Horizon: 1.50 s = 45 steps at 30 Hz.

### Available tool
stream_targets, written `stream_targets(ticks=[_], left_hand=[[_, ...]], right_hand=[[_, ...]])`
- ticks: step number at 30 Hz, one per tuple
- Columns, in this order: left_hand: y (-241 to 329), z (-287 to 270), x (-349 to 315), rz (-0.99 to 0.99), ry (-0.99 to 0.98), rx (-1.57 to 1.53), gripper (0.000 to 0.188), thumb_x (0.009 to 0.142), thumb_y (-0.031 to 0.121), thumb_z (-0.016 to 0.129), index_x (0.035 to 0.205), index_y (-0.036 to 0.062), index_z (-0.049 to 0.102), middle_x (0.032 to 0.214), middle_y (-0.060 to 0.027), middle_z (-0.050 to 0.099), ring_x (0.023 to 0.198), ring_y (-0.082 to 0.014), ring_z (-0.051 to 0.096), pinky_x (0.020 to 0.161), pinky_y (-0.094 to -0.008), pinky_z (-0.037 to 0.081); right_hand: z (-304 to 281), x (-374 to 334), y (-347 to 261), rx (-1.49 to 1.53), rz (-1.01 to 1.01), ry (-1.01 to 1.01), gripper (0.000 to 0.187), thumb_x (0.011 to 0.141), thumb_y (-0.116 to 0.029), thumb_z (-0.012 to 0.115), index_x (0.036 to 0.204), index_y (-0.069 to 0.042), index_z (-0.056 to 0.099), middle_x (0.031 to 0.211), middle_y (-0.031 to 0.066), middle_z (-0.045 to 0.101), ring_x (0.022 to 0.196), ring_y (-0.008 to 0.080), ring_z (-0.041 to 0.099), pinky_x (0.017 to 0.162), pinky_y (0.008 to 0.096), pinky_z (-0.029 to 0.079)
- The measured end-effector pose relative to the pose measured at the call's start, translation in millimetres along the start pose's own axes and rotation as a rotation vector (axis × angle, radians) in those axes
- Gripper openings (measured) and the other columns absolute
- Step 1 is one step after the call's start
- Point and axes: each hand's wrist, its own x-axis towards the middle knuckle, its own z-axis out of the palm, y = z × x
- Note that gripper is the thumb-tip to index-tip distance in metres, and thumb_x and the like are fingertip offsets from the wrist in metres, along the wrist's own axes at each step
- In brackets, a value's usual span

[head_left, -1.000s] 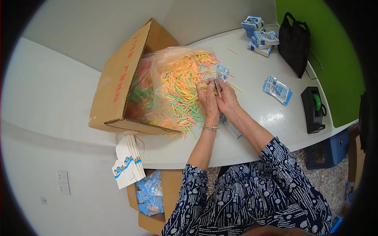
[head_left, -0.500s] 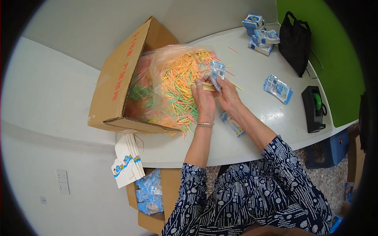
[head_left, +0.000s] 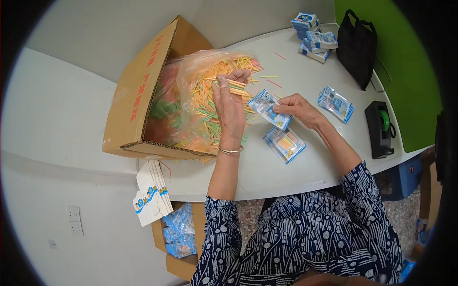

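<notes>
My left hand [head_left: 229,112] is closed around a small bundle of thin pastel sticks [head_left: 234,87], mostly orange and yellow, held over a heap of the same sticks [head_left: 204,95]. In my right hand [head_left: 301,110], thumb and fingers pinch a blue-and-white plastic packet [head_left: 268,107], tilted close to the bundle's right end. Under it on the table lies another packet [head_left: 286,144] with sticks showing through its clear window. The heap spills from a clear plastic bag [head_left: 183,76] inside a cardboard box [head_left: 136,95] lying on its side.
A third packet [head_left: 336,104] lies right, near a black tape dispenser [head_left: 379,131]. Behind stand small blue-and-white boxes [head_left: 315,40] and a black bag [head_left: 357,50]. Flat white cartons [head_left: 153,195] overhang the table's left edge, above an open box of blue packets [head_left: 180,233].
My hands have moved apart: the left, with the sticks, went left and up; the right moved right and down with the packet, now turned flatter. More of the packet on the table shows.
</notes>
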Motion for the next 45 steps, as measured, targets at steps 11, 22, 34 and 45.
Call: stream_targets(ticks=[11,22,34,45], left_hand=[[-14.9,16.2,-26.2,-0.124,-0.119,0.073,0.033,0.101,0.029,0.038,0.105,-0.0029,0.046,0.105,-0.0165,0.060,0.100,-0.0237,0.059,0.094,-0.0349,0.046],[-14.5,10.4,-21.6,-0.202,-0.260,0.622,0.033,0.098,0.026,0.044,0.113,-0.0010,0.057,0.112,-0.0093,0.059,0.109,-0.0182,0.051,0.096,-0.0315,0.039],[-83.5,-9.0,-20.8,0.617,-0.973,1.885,0.012,0.069,0.003,0.055,0.081,0.0034,0.054,0.079,-0.0109,0.055,0.081,-0.0251,0.052,0.071,-0.0358,0.041],[-105.6,1.4,-4.2,0.778,-1.118,1.801,0.011,0.075,0.007,0.054,0.086,0.0049,0.054,0.082,-0.0082,0.050,0.081,-0.0214,0.051,0.072,-0.0326,0.041]], right_hand=[[-6.8,-19.7,-3.4,-0.015,0.013,-0.030,0.023,0.084,-0.023,0.068,0.089,0.000,0.071,0.079,0.0009,0.067,0.073,0.0045,0.057,0.068,0.0203,0.044],[-33.0,-43.6,-7.2,-0.180,-0.106,0.129,0.024,0.086,-0.023,0.065,0.087,0.000,0.070,0.078,-0.0018,0.061,0.073,0.0037,0.051,0.065,0.0206,0.039],[-70.9,-68.3,-8.9,-0.061,-0.177,0.385,0.023,0.088,-0.022,0.063,0.085,0.000,0.069,0.080,-0.0017,0.056,0.072,0.0040,0.048,0.063,0.0204,0.037],[-66.9,-69.0,-6.1,-0.183,-0.135,0.364,0.025,0.090,-0.018,0.060,0.081,0.004,0.065,0.078,-0.0003,0.048,0.073,0.0063,0.043,0.065,0.0226,0.034]])
